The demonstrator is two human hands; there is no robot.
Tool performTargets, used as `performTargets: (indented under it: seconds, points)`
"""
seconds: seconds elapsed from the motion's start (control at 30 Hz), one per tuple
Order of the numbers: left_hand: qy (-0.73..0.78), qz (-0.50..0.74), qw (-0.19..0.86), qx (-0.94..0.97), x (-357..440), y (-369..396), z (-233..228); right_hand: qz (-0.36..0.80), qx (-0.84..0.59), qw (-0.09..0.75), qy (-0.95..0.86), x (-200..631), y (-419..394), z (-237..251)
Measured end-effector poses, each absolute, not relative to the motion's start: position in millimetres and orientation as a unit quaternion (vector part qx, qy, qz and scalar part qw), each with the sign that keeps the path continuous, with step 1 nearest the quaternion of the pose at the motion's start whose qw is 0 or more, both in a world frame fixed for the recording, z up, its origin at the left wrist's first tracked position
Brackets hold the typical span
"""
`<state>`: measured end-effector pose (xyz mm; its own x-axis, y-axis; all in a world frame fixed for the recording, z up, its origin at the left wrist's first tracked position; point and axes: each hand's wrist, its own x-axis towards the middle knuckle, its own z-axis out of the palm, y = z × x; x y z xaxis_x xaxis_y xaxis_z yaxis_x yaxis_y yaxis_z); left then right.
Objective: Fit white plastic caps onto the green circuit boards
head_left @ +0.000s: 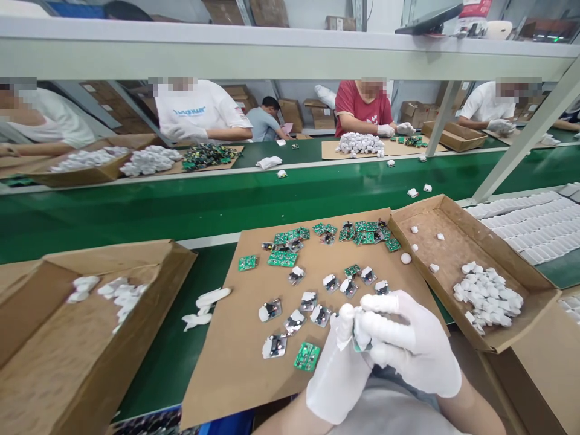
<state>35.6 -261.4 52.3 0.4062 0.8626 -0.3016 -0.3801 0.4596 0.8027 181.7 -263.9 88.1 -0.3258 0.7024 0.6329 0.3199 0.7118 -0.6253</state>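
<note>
Your left hand (338, 362) and right hand (408, 344) clamp one white-shelled circuit board (361, 338) between them; about ten assembled units (294, 320) done, loose green boards (335, 232) remain.

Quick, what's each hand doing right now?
Left hand: gloved, closed on the small part.
Right hand: gloved, closed on the same part.

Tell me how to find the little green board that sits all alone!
Start at the brown cardboard sheet in front of the gloved hands. Look along its upper left part, left of the green pile: one small green circuit board lies there alone, with no white shell on it.
</note>
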Motion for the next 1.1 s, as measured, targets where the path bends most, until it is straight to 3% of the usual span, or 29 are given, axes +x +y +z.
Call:
performTargets:
  seconds: [0.07, 0.13, 0.2, 0.23, 0.33, 0.43, 0.53, 0.67, 0.8, 0.97, 1.1]
  points:
    - [0.414, 0.436, 0.713, 0.361, 34, -261, 52, 0.286, -0.316, 0.450, -0.784, 176, -263, 93]
    - [0.507, 0.481, 0.586, 0.410, 36, -259, 55, 0.362, -0.324, 0.429, -0.762, 173, -262, 92]
    - [0.567, 0.501, 0.479, 0.446, 40, -255, 60, 0.355, -0.335, 0.448, -0.749, 175, -262, 86]
    - [0.560, 0.501, 0.484, 0.448, 41, -254, 62, 0.323, -0.336, 0.474, -0.747, 177, -263, 81]
    - [0.418, 0.475, 0.671, 0.387, 45, -253, 67, 0.210, -0.371, 0.538, -0.727, 184, -267, 71]
    - [0.302, 0.459, 0.775, 0.311, 45, -257, 69, 0.110, -0.432, 0.544, -0.711, 183, -274, 70]
    - [0.277, 0.473, 0.785, 0.289, 42, -258, 65, 0.058, -0.444, 0.541, -0.712, 177, -281, 71]
    - [0.297, 0.506, 0.755, 0.294, 39, -255, 54, 0.072, -0.432, 0.559, -0.704, 175, -282, 70]
    - [0.326, 0.521, 0.724, 0.313, 38, -255, 51, 0.119, -0.397, 0.566, -0.713, 181, -281, 65]
    - [0.316, 0.486, 0.751, 0.315, 31, -249, 69, 0.279, -0.391, 0.585, -0.653, 196, -284, 55]
    - [0.428, 0.410, 0.689, 0.418, 22, -188, 81, 0.262, -0.440, 0.639, -0.574, 215, -284, 41]
